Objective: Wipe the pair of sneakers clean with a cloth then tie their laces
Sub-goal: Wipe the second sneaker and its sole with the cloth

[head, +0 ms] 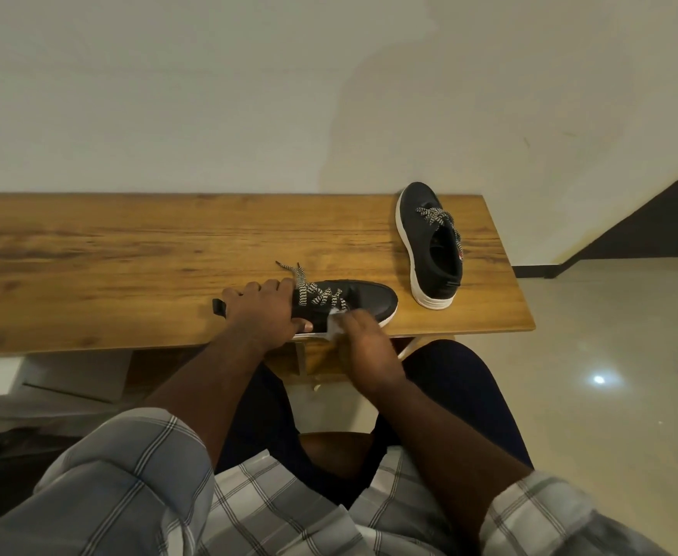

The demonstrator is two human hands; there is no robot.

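We hold the near sneaker [345, 300] at the front edge of the bench [128, 250], our left hand [263, 311] wrapped over its heel end, fingers curled round it with the thumb along its near side. Our right hand [363, 335] presses a white cloth [335, 323] against its near side; the fingers look bunched on the cloth, though blur hides the detail. The risk, we judge, is the edge: a hard wipe toward us could drag the shoe off. Its loose laces [295, 274] may snag the cloth. The second sneaker [429, 246] lies well apart at the bench's right end, not yet tied.
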